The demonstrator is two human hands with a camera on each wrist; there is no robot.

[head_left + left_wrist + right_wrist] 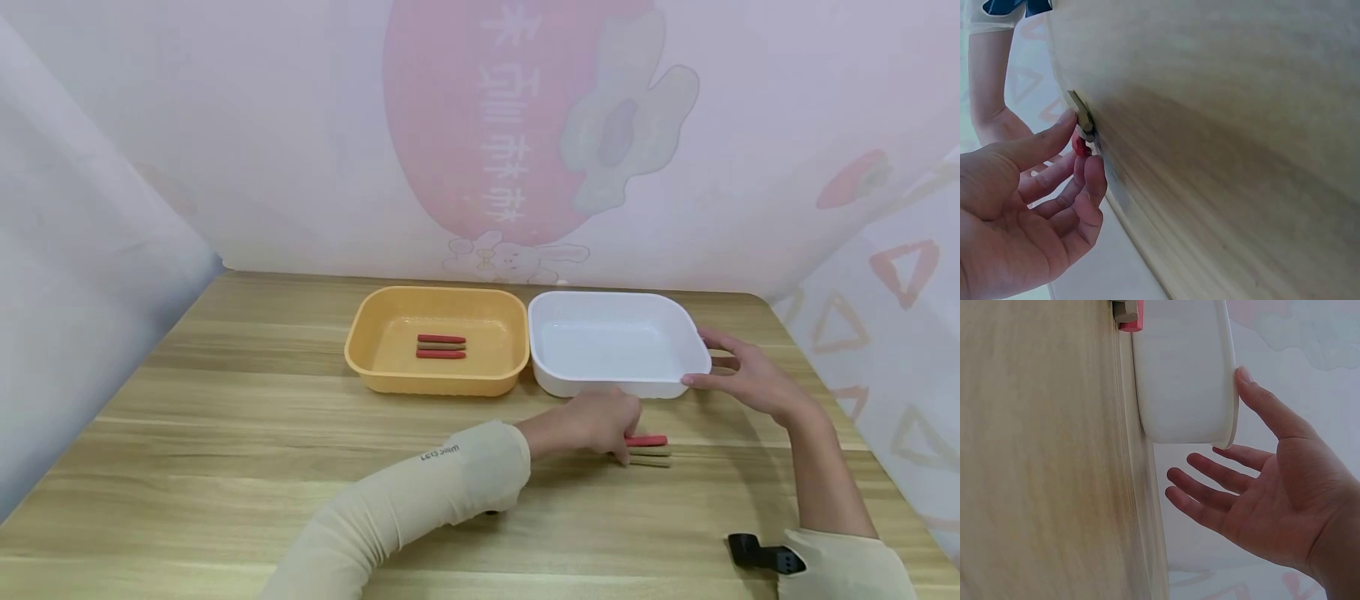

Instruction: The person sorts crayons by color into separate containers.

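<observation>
Head view alone shows sticks (441,347) inside orange tray (360,354).

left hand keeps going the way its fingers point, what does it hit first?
The sticks on the table: the left hand points right, its fingertips already at their near ends. Whether it touches all of them is unclear.

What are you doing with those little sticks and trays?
A person sits at a wooden table. Their left hand touches a small bunch of sticks, one red and two tan, lying on the table in front of a white tray. Their right hand, fingers open, touches that empty tray's right rim with the thumb. Next to it, an orange tray already holds three sticks, two red with a tan one between.
</observation>
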